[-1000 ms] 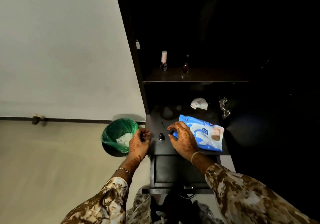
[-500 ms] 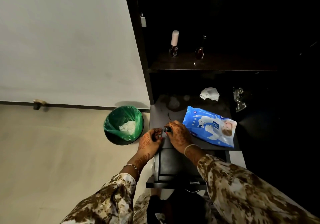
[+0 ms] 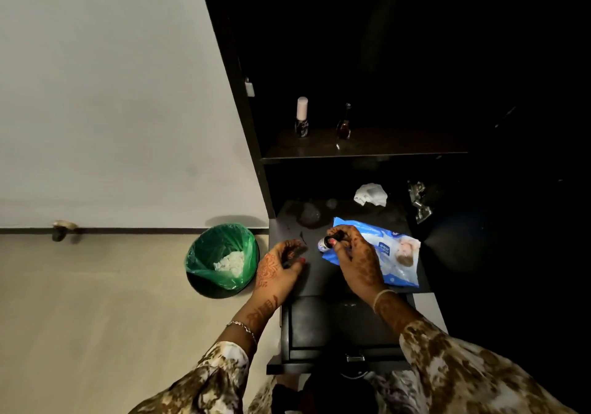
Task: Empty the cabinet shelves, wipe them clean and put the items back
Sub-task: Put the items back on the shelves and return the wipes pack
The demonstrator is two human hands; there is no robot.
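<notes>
My right hand (image 3: 355,258) pinches a small dark nail polish bottle (image 3: 325,243), lifted just above the dark lower cabinet top (image 3: 315,274), over the left end of a blue wet-wipes pack (image 3: 391,258). My left hand (image 3: 281,268) rests on the cabinet top's left edge with loosely curled fingers, holding nothing that I can see. On the dark shelf (image 3: 399,148) above stand two nail polish bottles: one with a pale pink cap (image 3: 302,117) and a darker one (image 3: 344,124). A crumpled white wipe (image 3: 371,194) lies at the back of the cabinet top.
A black bin with a green liner (image 3: 222,258) holding white used wipes stands on the floor left of the cabinet. A shiny metal hinge (image 3: 419,201) sits at the right behind the pack. The white wall and a door stopper (image 3: 64,228) lie to the left.
My right hand has picked the small bottle up off the cabinet top and raised it toward the wipes pack. My left hand let go and drew back to the left edge.
</notes>
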